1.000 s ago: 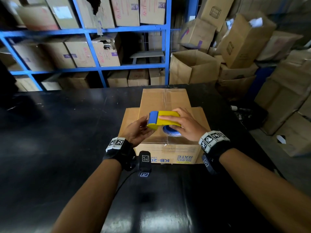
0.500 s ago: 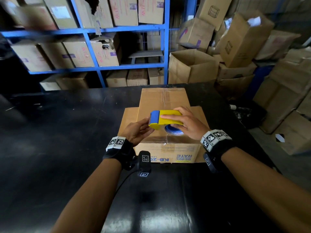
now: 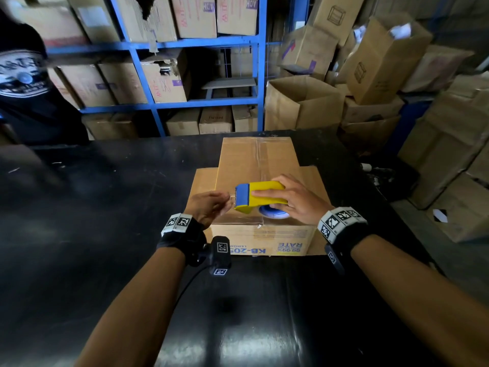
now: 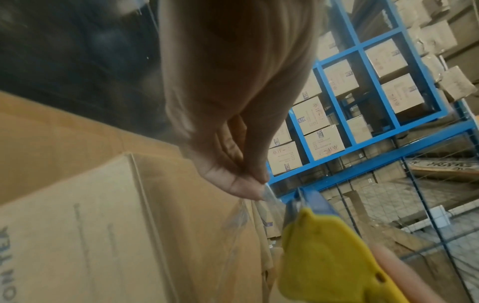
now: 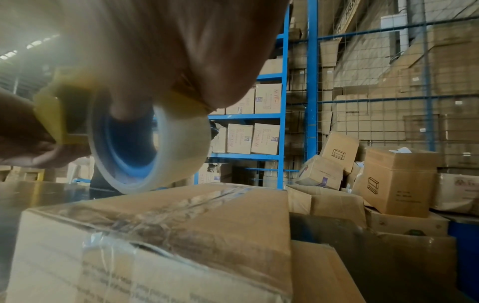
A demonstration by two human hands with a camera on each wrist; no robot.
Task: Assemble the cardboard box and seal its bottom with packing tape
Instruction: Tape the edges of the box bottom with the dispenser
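Note:
A brown cardboard box stands bottom-up on the black table, its flaps folded shut and clear tape running down the centre seam. My right hand grips a yellow and blue tape dispenser just above the box's near edge; its clear tape roll hangs under my palm. My left hand pinches the free end of the clear tape between thumb and fingertip, right at the dispenser's blue cutter end.
Flattened cardboard sticks out from under the box on both sides. Blue shelving with cartons stands behind the table. Open and stacked boxes crowd the right. A person in a dark shirt stands at the far left.
My left hand has drawn slightly left from the dispenser with the tape end pinched. The right hand and dispenser stay nearly in place. A person has come into view at far left.

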